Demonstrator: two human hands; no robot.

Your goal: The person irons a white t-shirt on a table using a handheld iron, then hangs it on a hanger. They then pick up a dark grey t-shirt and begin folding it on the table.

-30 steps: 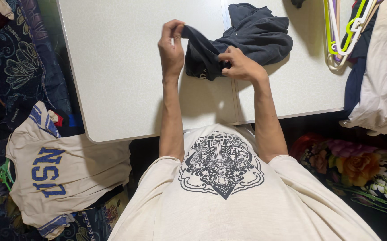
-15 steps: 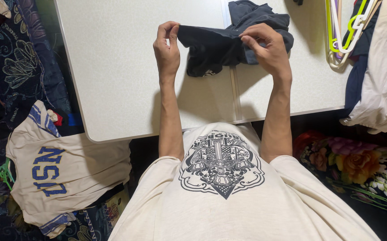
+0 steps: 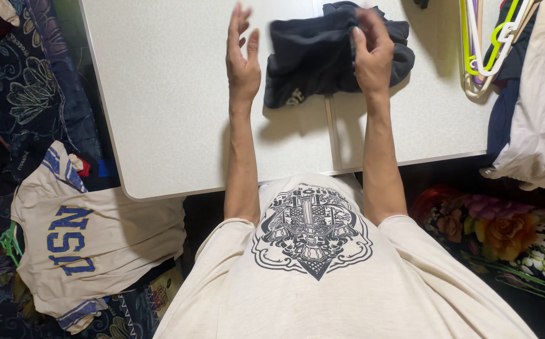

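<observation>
A cream T-shirt with blue letters point(image 3: 81, 251) lies left of the white table point(image 3: 166, 113); coloured hangers point(image 3: 483, 50) rest at right.

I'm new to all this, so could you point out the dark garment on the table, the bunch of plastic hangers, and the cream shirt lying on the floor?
dark garment point(image 3: 313, 59), head view, middle of the bunched cloth.
plastic hangers point(image 3: 483, 59), head view, on the looped ends.
cream shirt point(image 3: 106, 248), head view, plain chest area.

I see a pale speckled table point(image 3: 172, 113) with a seam running down its right part. A dark crumpled garment point(image 3: 313, 59) lies on it near the far edge, and a bunch of plastic hangers point(image 3: 483, 47), white, green and pink, rests at its right end.
</observation>
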